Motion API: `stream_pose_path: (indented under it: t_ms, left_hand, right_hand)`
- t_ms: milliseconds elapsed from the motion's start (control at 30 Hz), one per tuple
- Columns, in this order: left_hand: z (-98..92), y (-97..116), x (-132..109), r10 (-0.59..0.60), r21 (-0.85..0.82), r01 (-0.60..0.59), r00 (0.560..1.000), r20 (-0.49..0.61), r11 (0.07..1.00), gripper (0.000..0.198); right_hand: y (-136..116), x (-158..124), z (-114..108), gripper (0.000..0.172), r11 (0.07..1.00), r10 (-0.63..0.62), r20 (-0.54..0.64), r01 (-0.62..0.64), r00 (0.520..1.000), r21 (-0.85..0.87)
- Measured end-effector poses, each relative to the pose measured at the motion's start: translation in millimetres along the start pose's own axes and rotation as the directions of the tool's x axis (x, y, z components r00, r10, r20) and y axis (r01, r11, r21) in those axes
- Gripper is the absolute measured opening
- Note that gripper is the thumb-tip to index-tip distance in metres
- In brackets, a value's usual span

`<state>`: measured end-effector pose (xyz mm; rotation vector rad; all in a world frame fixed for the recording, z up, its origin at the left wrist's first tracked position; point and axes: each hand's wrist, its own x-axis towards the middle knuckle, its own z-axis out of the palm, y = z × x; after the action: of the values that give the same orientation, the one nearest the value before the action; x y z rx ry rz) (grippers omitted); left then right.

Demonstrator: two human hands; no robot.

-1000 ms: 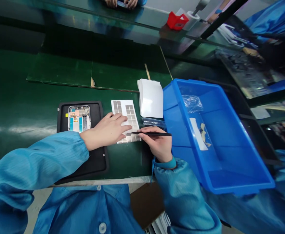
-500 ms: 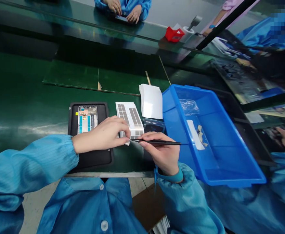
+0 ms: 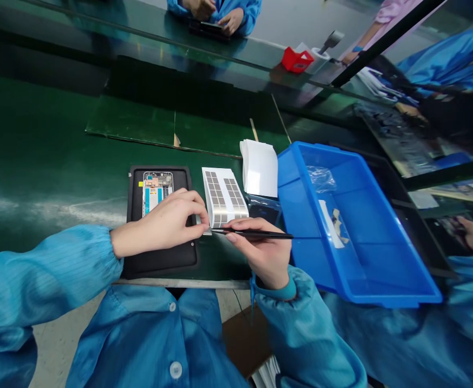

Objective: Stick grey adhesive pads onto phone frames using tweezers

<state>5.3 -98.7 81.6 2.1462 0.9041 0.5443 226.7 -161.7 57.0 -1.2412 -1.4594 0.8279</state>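
My right hand (image 3: pixel 266 252) holds black tweezers (image 3: pixel 256 234) like a pen, their tips pointing left. Those tips meet the pinched thumb and forefinger of my left hand (image 3: pixel 171 218); whatever lies between these fingers is too small to make out. Just beyond the tweezers lies a white sticker sheet (image 3: pixel 225 196) with rows of grey squares, its near end curled. Under my left wrist is a black tray (image 3: pixel 161 261). In it rests an opened phone body (image 3: pixel 155 186) with blue strips and exposed parts, its lower end hidden by my hand.
Right of the sheet lies a stack of white sheets (image 3: pixel 260 170). A blue bin (image 3: pixel 365 215) with plastic film and paper scraps stands at the right. Across the green table (image 3: pixel 58 151), a co-worker's hands (image 3: pixel 232 21) work near a red holder (image 3: pixel 296 59). Another person's hand shows far right.
My left hand has drawn back from the sticker sheet toward the tray. My right hand has followed leftward with the tweezers. The whole view has shifted slightly.
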Motion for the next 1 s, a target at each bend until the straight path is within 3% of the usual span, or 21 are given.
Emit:
stream_pose_path:
  t_ms: [200, 333, 567, 700, 833, 1000]
  left_hand:
    - [-1.5, -8.0, -4.9, 0.002, -0.029, -0.003, 0.999, -0.033, 1.0, 0.008]
    - [-17.0, -24.8, -11.8, 0.001, -0.021, -0.004, 0.989, -0.145, 1.0, 0.017]
    - [-53.5, -83.7, -27.7, -0.095, 0.367, 0.225, 0.936, -0.34, 0.902, 0.021]
    - [-53.7, -105.8, -25.4, -0.045, 0.48, 0.205, 0.945, -0.324, 0.853, 0.025]
    - [-49.6, -113.1, -21.8, 0.011, 0.516, 0.15, 0.955, -0.296, 0.843, 0.026]
    - [-47.7, -120.5, -20.0, 0.083, 0.493, 0.078, 0.951, -0.296, 0.866, 0.023]
  right_hand:
    - [0.1, 1.8, 8.8, 0.013, 1.0, -0.02, -0.044, 0.019, 0.999, -0.009]
    - [4.2, 4.7, 14.4, 0.013, 1.0, -0.004, -0.088, 0.006, 0.996, 0.02]
    - [5.7, 30.6, 45.7, 0.014, 0.976, 0.202, -0.092, -0.193, 0.975, 0.096]
    - [6.1, 55.0, 76.7, 0.019, 0.951, 0.28, -0.026, -0.274, 0.96, 0.146]
    - [7.2, 70.9, 103.6, 0.022, 0.934, 0.328, 0.028, -0.328, 0.944, 0.144]
    - [9.3, 75.9, 119.5, 0.022, 0.927, 0.356, 0.059, -0.36, 0.933, 0.106]
